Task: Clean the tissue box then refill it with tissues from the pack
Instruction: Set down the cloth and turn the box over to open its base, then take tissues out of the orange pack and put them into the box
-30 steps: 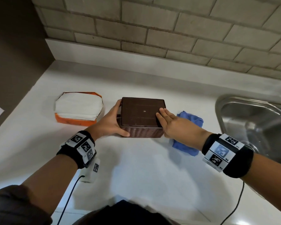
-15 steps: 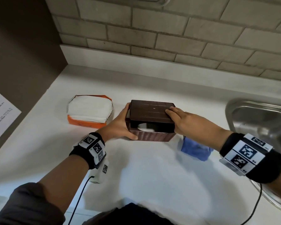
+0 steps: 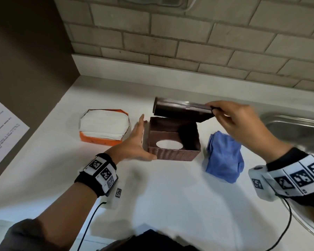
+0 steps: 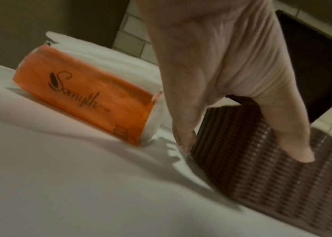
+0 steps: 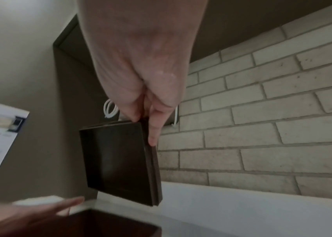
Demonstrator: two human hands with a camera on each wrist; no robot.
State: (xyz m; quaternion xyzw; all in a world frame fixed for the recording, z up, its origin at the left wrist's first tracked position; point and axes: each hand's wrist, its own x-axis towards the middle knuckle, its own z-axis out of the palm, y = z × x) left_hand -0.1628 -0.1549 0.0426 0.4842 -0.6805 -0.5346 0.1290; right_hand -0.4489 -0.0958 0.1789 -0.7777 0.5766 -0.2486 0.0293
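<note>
Pinching the lid (image 3: 183, 110) level, right hand (image 3: 237, 122) hovers; flat left hand (image 3: 134, 142) steadies upturned box (image 3: 172, 153).

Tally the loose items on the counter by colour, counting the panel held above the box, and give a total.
Brown: 2 (tissue box, flat panel held in the right hand)
Orange and white: 1 (tissue pack)
Blue: 1 (cloth)
Total: 4

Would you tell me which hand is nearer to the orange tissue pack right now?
Left. The left hand rests against the brown box beside the tissue pack; the right hand holds the lid beyond the box.
</note>
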